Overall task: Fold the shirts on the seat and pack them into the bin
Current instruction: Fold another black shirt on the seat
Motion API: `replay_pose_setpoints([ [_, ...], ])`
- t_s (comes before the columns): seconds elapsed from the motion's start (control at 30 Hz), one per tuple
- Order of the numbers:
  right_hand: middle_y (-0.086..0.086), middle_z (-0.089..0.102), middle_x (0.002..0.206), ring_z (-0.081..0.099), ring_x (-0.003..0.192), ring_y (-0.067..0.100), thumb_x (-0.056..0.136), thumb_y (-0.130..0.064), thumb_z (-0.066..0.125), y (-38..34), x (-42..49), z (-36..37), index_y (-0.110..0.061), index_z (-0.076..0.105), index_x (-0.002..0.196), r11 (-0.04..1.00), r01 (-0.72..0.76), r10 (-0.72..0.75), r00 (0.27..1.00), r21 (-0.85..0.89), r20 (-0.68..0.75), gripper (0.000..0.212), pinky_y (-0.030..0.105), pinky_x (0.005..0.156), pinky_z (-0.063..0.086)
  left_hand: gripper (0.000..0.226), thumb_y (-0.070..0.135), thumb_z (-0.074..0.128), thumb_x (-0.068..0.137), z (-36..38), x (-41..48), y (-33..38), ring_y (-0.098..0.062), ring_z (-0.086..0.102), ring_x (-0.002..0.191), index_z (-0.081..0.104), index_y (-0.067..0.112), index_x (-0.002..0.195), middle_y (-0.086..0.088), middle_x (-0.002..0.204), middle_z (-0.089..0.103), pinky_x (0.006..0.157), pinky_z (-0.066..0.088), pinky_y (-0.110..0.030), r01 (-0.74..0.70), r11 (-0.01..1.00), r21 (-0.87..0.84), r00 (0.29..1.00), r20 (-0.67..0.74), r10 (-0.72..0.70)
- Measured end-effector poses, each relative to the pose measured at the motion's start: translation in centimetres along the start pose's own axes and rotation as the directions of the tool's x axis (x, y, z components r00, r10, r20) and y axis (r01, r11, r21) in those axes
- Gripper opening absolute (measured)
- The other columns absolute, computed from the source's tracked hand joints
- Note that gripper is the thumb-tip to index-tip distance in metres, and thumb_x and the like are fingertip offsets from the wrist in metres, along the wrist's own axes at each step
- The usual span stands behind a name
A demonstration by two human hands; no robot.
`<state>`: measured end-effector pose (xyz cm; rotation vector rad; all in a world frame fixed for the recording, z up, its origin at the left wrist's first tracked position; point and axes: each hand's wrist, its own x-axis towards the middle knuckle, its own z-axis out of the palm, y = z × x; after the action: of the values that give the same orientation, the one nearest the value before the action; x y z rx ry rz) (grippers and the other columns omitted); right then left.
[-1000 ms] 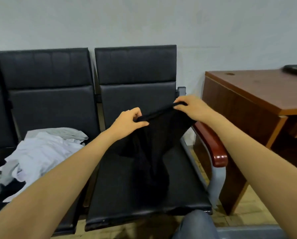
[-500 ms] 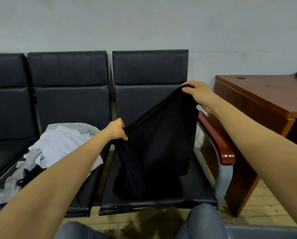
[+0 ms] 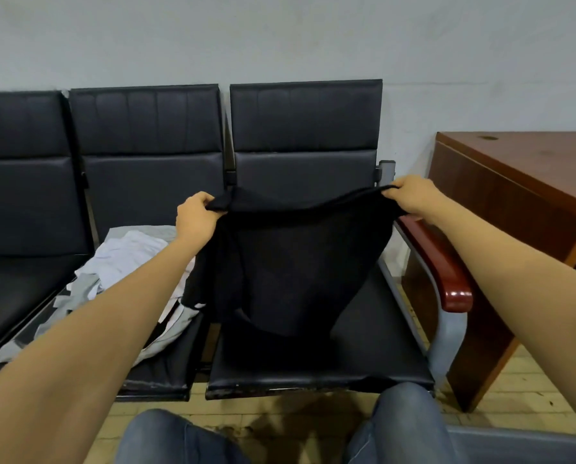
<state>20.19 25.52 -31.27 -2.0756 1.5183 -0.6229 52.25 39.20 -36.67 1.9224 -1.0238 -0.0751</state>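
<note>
A black shirt (image 3: pixel 300 269) hangs spread in the air above the right-hand black seat (image 3: pixel 373 346), its lower part draping onto the cushion. My left hand (image 3: pixel 194 217) grips its upper left corner. My right hand (image 3: pixel 412 197) pinches its upper right edge near the armrest. The top edge sags between the two hands. A heap of white and grey shirts (image 3: pixel 126 262) lies on the middle seat, partly hidden behind my left forearm. A grey rim (image 3: pixel 520 443) at the bottom right may be the bin; only its edge shows.
A row of three black padded seats (image 3: pixel 146 128) stands against a pale wall. A red-brown armrest (image 3: pixel 447 279) ends the row on the right. Beyond it stands a brown wooden desk (image 3: pixel 530 169). My knees in jeans (image 3: pixel 403 426) show at the bottom, above a tiled floor.
My left hand has risen from seat level to the height of my right hand, and the two have drawn apart. The black shirt now hangs stretched wide between them instead of slanting.
</note>
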Motion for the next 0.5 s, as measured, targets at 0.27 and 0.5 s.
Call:
replay_pose_setpoints([
  [0.27,0.005,0.06,0.101,0.061,0.089,0.024,0.103,-0.013,0.035,-0.3,0.0,2.3,-0.015,0.05,0.108,0.46,-0.186,0.027,0.98,0.868,0.196,0.016,0.04,0.077,0.051,0.016,0.012,0.077,0.077,-0.3,-2.8,0.4,-0.015,0.066,0.087,0.068,0.02,0.087,0.004,0.086,0.069,0.077,0.046,-0.024,-0.02,0.995,-0.095,0.818,0.571,0.071],
  [0.5,0.001,0.055,0.096,0.05,0.091,0.02,0.101,-0.024,0.037,-3.2,2.2,1.4,-0.025,0.052,0.088,0.623,0.155,0.003,0.98,0.767,-0.201,0.02,0.034,0.076,0.042,0.02,0.017,0.067,0.087,2.0,-4.2,2.2,-0.015,0.067,0.089,0.067,0.009,0.105,-0.002,0.095,0.069,0.081,0.053,-0.032,0.221,0.876,-0.429,0.787,0.609,0.1],
])
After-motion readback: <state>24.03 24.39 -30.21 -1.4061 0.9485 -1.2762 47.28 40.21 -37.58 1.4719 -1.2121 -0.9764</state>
